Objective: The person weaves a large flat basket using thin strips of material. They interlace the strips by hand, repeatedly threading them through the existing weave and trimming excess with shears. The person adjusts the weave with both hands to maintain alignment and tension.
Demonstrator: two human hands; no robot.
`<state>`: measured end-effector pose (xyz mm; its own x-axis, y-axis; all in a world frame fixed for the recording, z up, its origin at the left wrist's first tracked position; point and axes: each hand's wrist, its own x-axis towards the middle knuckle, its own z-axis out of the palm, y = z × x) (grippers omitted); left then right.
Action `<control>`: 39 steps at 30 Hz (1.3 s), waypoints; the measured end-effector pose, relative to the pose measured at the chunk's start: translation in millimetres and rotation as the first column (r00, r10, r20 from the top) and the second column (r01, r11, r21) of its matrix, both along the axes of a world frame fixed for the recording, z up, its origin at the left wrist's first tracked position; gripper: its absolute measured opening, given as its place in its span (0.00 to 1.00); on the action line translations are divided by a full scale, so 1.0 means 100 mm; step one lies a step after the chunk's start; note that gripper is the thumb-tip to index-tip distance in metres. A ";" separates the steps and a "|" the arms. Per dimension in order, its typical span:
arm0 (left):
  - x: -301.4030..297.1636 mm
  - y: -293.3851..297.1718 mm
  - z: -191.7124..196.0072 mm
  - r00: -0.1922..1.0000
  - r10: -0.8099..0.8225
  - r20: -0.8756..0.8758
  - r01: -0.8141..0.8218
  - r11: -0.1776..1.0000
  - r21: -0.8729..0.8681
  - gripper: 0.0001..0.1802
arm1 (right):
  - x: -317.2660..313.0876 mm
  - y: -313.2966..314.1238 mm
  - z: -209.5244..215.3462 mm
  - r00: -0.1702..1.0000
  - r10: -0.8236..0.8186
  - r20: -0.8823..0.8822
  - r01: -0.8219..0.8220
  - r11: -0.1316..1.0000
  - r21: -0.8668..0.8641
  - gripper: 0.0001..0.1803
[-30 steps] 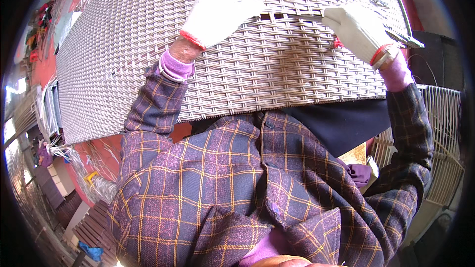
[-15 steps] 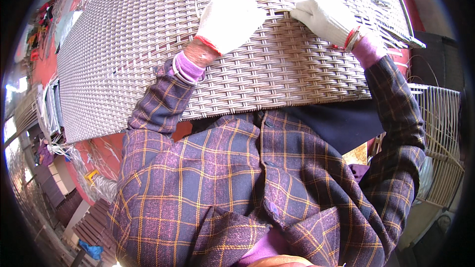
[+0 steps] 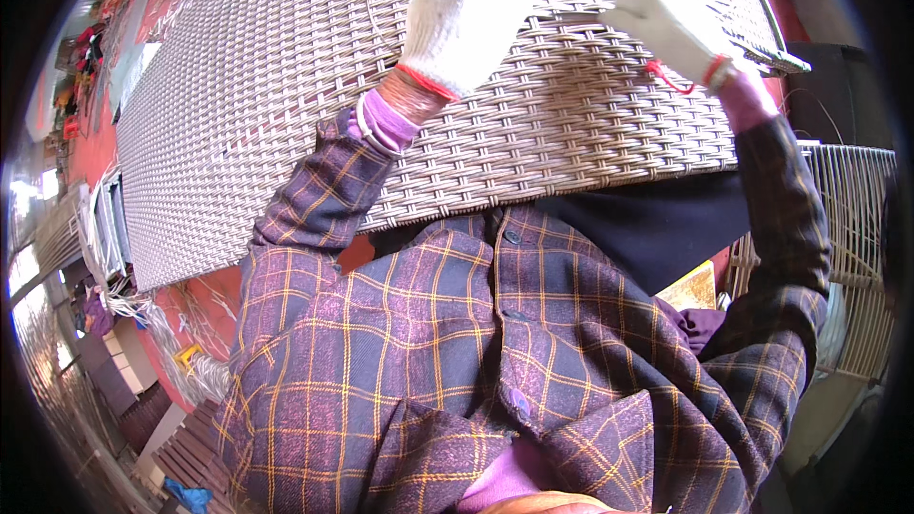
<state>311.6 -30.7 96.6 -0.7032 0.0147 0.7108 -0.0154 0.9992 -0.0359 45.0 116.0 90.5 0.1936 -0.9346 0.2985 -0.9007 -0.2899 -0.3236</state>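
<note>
A large panel of grey-brown woven wicker [image 3: 286, 114] lies across my lap and stretches away from me. My left hand [image 3: 471, 24], in a white knit glove, is closed near the panel's upper middle, its fingertips hidden beneath the back of the hand. From its right side a flat wicker strand [image 3: 571, 17] runs just above the weave to my right hand [image 3: 671, 33]. There my gloved right thumb and fingers pinch the strand. A thin loop of strand curves over the weave to the left of my left hand.
Loose strands lie on the panel's far right part. A slatted frame [image 3: 852, 257] stands at the right, below a dark block [image 3: 833, 95]. On the red floor at the left are pale strand bundles [image 3: 205, 376] and a yellow item. A blue scrap [image 3: 188, 495] lies lower left.
Both hands have moved up and to the right, and the gap between them has widened, with more strand showing there. A red thread now dangles from the right glove's cuff.
</note>
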 end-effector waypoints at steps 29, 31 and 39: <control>0.10 -0.09 -0.11 0.961 0.029 0.276 0.004 0.993 -0.118 0.13 | 0.06 -0.22 -0.19 0.969 -0.077 -0.236 0.133 0.964 0.231 0.14; 0.09 -0.06 -0.11 0.916 0.072 0.395 -0.006 0.986 -0.165 0.20 | 0.13 -0.22 -0.10 0.986 -0.153 -0.069 0.166 0.946 0.279 0.19; -0.28 0.18 -0.15 0.941 0.128 0.313 -0.127 0.992 -0.025 0.13 | -0.05 -0.25 -0.40 0.980 -0.115 0.160 0.063 0.952 0.299 0.23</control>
